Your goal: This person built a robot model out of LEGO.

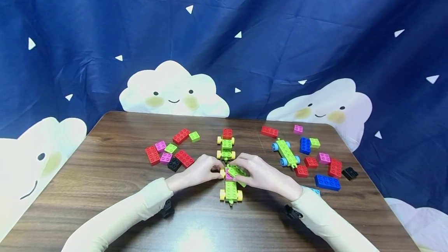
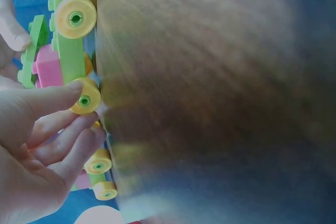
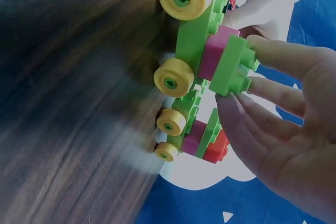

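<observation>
A green toy car base (image 1: 231, 192) with yellow wheels stands on the table in front of me. One pink brick (image 3: 218, 51) is set on its far part. My left hand (image 1: 200, 171) pinches a yellow wheel (image 2: 85, 98) on the car's left side between thumb and fingers. From the right, my right hand (image 1: 259, 171) grips a thin green brick (image 3: 231, 66) over the pink one. That green brick lies askew to the base in the head view. Whether it is pressed down onto the studs I cannot tell.
Just beyond stands another green car (image 1: 226, 145) with yellow wheels and a red brick (image 1: 227, 133) on it. A green car with blue wheels (image 1: 287, 153) is at the right. Loose bricks lie on both sides, including a black brick (image 1: 174, 164) and a long blue brick (image 1: 327, 182).
</observation>
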A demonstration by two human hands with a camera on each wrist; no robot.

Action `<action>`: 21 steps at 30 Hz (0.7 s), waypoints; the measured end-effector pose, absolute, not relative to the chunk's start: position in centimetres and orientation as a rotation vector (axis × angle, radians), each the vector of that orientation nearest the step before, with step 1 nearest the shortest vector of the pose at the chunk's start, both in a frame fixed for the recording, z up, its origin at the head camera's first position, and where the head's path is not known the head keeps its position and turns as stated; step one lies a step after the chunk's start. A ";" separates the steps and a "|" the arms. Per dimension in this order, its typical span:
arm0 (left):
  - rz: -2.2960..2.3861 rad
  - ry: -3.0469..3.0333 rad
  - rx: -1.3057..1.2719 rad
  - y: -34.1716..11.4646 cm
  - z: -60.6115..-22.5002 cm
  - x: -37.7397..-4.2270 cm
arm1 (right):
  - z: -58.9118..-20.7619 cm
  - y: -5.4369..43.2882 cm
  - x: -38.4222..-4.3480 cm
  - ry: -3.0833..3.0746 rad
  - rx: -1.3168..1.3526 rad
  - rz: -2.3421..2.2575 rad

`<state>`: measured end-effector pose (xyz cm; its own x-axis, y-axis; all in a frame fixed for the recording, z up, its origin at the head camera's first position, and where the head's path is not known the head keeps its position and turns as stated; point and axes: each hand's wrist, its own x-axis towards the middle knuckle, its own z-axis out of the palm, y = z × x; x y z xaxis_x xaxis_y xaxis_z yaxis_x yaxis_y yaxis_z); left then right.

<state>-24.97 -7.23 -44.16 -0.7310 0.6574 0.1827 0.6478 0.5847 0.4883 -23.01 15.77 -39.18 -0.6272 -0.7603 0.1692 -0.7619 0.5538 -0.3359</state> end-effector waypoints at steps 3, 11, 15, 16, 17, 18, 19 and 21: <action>0.841 2.781 1.152 -7.2 -44.3 -25.0 | -39.2 15.7 -23.1 -2.760 1.356 0.609; 0.821 2.802 1.162 -7.3 -44.3 -25.0 | -39.3 15.2 -23.2 -2.767 1.335 0.677; 0.807 2.817 1.186 -7.3 -44.2 -25.0 | -39.4 14.8 -23.3 -2.737 1.341 0.703; 0.802 2.821 1.191 -7.3 -44.2 -25.0 | -39.4 14.7 -23.3 -2.731 1.343 0.699; 0.797 2.823 1.195 -7.3 -44.3 -25.0 | -39.4 14.6 -23.3 -2.727 1.344 0.690; 0.796 2.822 1.188 -7.3 -44.2 -25.0 | -39.5 14.6 -23.3 -2.723 1.344 0.684; 0.793 2.823 1.191 -7.3 -44.3 -25.0 | -39.5 14.5 -23.3 -2.722 1.344 0.680; 0.790 2.824 1.192 -7.3 -44.3 -25.0 | -39.4 14.4 -23.3 -2.724 1.344 0.679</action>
